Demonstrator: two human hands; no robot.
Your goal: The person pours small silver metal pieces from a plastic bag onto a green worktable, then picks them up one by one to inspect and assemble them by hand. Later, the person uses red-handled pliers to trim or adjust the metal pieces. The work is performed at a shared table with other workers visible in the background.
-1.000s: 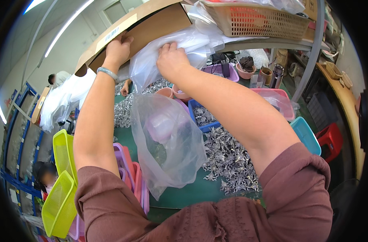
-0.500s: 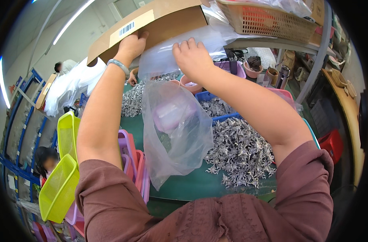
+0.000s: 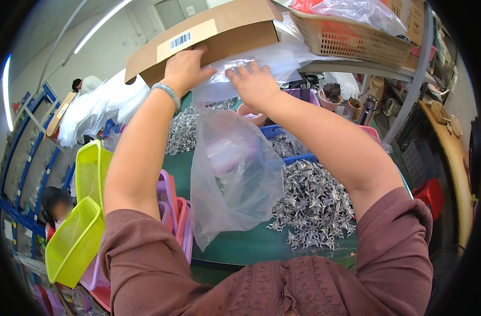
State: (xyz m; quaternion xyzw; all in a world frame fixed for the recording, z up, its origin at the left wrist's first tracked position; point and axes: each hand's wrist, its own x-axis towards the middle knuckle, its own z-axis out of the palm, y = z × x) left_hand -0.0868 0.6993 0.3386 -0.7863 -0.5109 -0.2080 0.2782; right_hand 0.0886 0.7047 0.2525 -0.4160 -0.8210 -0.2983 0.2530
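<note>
Brought nearer each other since a second ago: left hand (image 3: 187,69) and right hand (image 3: 256,88). At the mouth of a long brown cardboard box (image 3: 240,39), left fingers partly hidden, grip impossible to tell, thumb stretched rightward. On flat clear plastic bags (image 3: 217,92) beneath, right fingers spread, resting. Below, a limp translucent plastic bag (image 3: 232,203) beside spiky silver-coloured metal pieces (image 3: 314,205) heaped on the green surface (image 3: 235,247).

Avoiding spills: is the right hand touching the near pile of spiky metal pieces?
Apart: the head view shows the blue bin between the right hand and the near metal pile.
</note>
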